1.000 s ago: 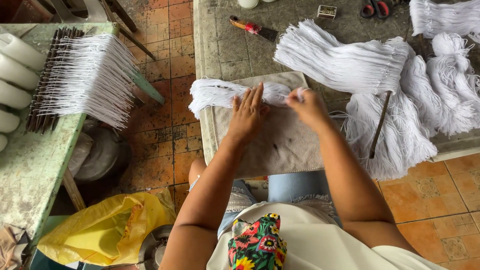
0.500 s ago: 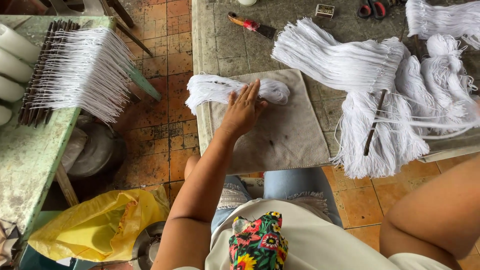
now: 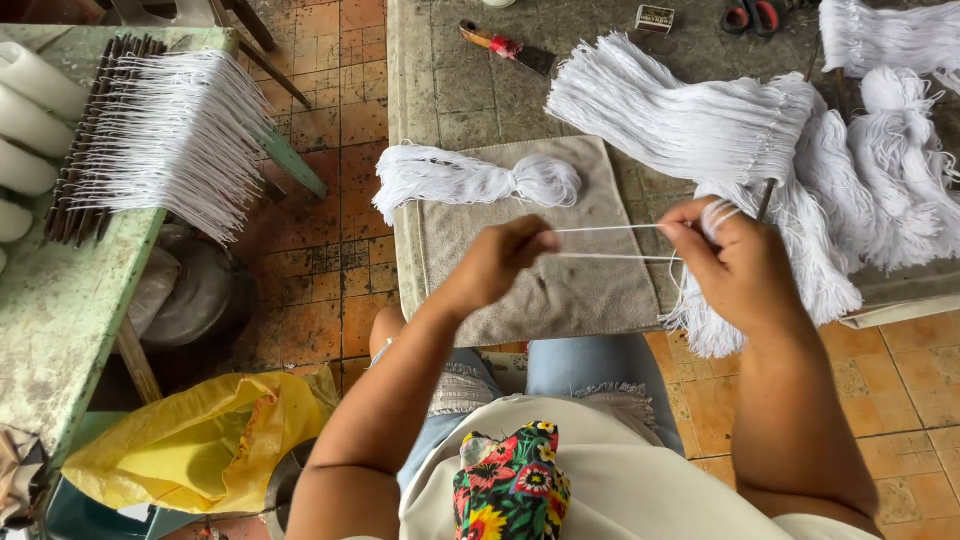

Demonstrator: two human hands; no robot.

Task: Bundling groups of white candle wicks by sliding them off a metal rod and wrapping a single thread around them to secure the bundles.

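Observation:
My left hand (image 3: 497, 262) and my right hand (image 3: 730, 260) hold a couple of thin white strings (image 3: 610, 243) stretched tight between them, above a grey-brown cloth (image 3: 560, 290) laid on the worktable edge. A tied bundle of white string (image 3: 470, 178) lies on the far part of that cloth, beyond my left hand. Just behind my right hand, a large pile of white string hanks (image 3: 700, 120) hangs from thin sticks; the strings loop around my right fingers.
A green bench (image 3: 60, 330) at left carries a row of dark sticks with white strings (image 3: 170, 130) and white cylinders (image 3: 25, 120). A yellow plastic bag (image 3: 190, 430) lies on the tiled floor. A red-handled knife (image 3: 510, 50), a small box (image 3: 655, 17) and scissors (image 3: 755, 15) rest on the table.
My hands left the tied bundle on the cloth. The right hand went to the pile of hanks, and both hands now pull thin strings taut between them.

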